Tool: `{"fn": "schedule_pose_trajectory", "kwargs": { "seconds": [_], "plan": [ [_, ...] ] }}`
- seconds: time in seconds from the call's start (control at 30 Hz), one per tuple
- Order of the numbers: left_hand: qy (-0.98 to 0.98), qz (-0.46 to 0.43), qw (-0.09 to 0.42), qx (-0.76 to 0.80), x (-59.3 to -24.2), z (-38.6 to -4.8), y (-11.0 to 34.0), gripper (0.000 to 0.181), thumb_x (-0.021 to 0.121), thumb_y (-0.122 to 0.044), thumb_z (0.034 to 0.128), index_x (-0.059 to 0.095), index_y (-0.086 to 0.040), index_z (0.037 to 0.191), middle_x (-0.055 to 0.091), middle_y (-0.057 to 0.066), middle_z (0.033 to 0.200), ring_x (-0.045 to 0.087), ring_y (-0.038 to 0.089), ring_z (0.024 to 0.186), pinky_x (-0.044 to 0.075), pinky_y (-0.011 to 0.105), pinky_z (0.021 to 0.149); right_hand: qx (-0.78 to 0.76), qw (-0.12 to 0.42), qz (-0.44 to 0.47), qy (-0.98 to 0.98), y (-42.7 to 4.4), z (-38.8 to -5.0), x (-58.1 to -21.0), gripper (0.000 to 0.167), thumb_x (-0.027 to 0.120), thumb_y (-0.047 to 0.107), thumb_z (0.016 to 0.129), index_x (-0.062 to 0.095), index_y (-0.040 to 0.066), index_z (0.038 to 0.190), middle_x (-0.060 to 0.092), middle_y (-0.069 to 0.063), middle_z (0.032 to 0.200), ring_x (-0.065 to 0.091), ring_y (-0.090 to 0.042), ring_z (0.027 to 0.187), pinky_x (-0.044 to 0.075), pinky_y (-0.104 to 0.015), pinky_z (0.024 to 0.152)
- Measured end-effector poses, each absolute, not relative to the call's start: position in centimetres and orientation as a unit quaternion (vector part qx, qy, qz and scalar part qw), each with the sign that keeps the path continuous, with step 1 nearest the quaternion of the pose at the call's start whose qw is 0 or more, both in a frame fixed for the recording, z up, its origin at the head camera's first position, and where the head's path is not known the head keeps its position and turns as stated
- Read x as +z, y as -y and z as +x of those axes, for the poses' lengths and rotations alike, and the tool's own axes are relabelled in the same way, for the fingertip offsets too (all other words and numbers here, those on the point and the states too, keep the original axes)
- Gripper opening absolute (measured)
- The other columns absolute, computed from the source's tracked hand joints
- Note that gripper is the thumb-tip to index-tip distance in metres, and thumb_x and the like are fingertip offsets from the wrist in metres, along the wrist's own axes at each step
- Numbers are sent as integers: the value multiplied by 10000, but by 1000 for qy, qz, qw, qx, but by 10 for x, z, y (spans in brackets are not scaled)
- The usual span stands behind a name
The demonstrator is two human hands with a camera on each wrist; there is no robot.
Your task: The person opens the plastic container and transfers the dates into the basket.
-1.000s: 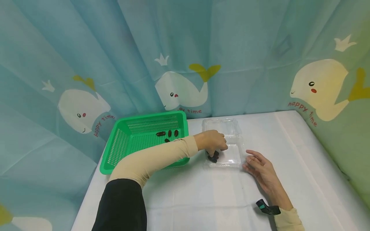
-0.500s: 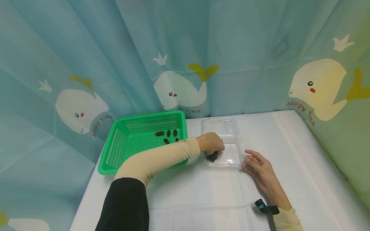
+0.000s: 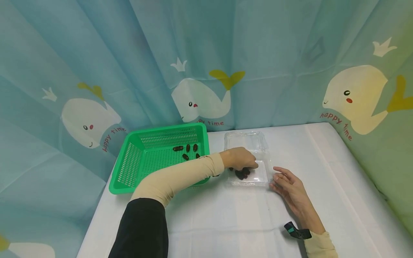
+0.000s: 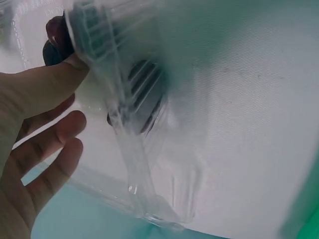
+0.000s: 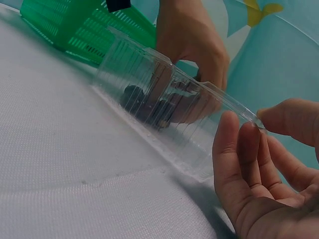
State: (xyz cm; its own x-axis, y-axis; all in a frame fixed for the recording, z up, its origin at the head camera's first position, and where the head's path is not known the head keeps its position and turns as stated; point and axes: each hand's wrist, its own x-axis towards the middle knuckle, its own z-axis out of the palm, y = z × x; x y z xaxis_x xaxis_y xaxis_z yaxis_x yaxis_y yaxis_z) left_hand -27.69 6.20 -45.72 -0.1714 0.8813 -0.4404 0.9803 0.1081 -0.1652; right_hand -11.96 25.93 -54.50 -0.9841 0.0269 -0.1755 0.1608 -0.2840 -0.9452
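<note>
In the head view my left hand (image 3: 241, 158) reaches down into an open clear plastic clamshell box (image 3: 262, 176). Several dark brown, glossy oval fruits like dates (image 3: 240, 175) lie along the left part of the box. The left wrist view shows the thumb against a dark date (image 4: 59, 37), the index finger mostly hidden behind it, while another date (image 4: 145, 89) shows through the box wall. At the box's right side, my right hand (image 5: 266, 174) pinches the rim between thumb and fingers.
To the left stands a green perforated basket (image 3: 164, 128) with several dates (image 3: 188, 147) in it; my left forearm crosses over its near side. The hinged clear lid (image 3: 245, 141) lies back behind the box. A curtain with whales (image 3: 203, 100) hangs behind the white table.
My left hand lifted slightly left off the dates, then shifted right inside the box, leaving more of them in view. The right hand keeps its place at the rim.
</note>
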Motion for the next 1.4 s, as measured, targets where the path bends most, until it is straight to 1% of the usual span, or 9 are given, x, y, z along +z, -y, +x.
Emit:
{"fn": "schedule_pose_trajectory", "kwargs": {
  "seconds": [0.33,0.43,0.57,0.7,0.9,1.13,1.27,1.33,1.4],
  "plan": [
    [-736,643,124,-169,-461,-282,-61,96,659,-126,1016,676,-177,1097,681,-44,1093,542,89,849,553,284,852,-797,43,81,-597,-260,-119,-546,354,623,44,1037,561,142,1371,673,96,1025,677,-52,925,622,-253,870],
    [-738,642,123,-166,-459,-282,-61,115,657,-130,1018,686,-186,1114,684,-49,1118,582,88,878,554,279,866,-800,41,79,-594,-260,-118,-547,353,623,42,1036,563,143,1370,675,93,1027,680,-51,923,623,-254,866],
    [-740,643,119,-160,-454,-281,-63,119,670,-181,1017,694,-202,1132,685,-53,1140,638,94,953,561,280,886,-802,38,77,-591,-260,-118,-547,350,627,41,1034,574,158,1360,677,91,1028,681,-46,921,624,-252,862],
    [-737,650,127,-135,-446,-277,-64,141,696,-251,1003,694,-210,1138,681,-56,1148,653,95,998,564,283,885,-808,37,69,-584,-260,-118,-546,332,608,26,1040,582,160,1343,681,101,1016,682,-39,915,624,-250,862],
    [-750,639,167,-46,-435,-272,-58,134,709,-195,1001,708,-204,1134,687,-58,1131,655,87,1030,538,251,896,-811,33,65,-581,-260,-119,-546,330,599,17,1042,587,150,1344,678,100,998,676,-49,902,623,-253,855],
    [-765,595,229,93,-428,-267,-44,149,663,-203,1024,723,-169,1156,712,-59,1055,636,70,899,489,181,843,-809,34,70,-583,-260,-119,-547,320,601,23,1043,594,173,1326,683,99,991,679,-42,898,623,-248,850],
    [-773,554,252,180,-427,-263,-34,189,645,-203,1034,726,-161,1199,726,-61,1058,644,47,923,484,158,839,-810,34,67,-581,-259,-119,-546,322,598,15,1042,591,155,1331,680,91,996,678,-55,907,623,-254,854],
    [-772,520,272,244,-427,-260,-29,212,642,-206,1038,724,-152,1226,732,-43,1079,662,52,953,514,178,840,-809,34,68,-583,-259,-118,-546,323,602,20,1041,592,155,1335,678,94,1003,677,-58,913,622,-254,857],
    [-759,480,302,320,-426,-256,-24,249,640,-197,1042,708,-122,1269,738,15,1128,689,109,981,572,266,877,-808,35,69,-584,-259,-119,-545,321,603,22,1042,588,156,1333,673,96,1007,678,-54,916,622,-253,860]
  ]
}}
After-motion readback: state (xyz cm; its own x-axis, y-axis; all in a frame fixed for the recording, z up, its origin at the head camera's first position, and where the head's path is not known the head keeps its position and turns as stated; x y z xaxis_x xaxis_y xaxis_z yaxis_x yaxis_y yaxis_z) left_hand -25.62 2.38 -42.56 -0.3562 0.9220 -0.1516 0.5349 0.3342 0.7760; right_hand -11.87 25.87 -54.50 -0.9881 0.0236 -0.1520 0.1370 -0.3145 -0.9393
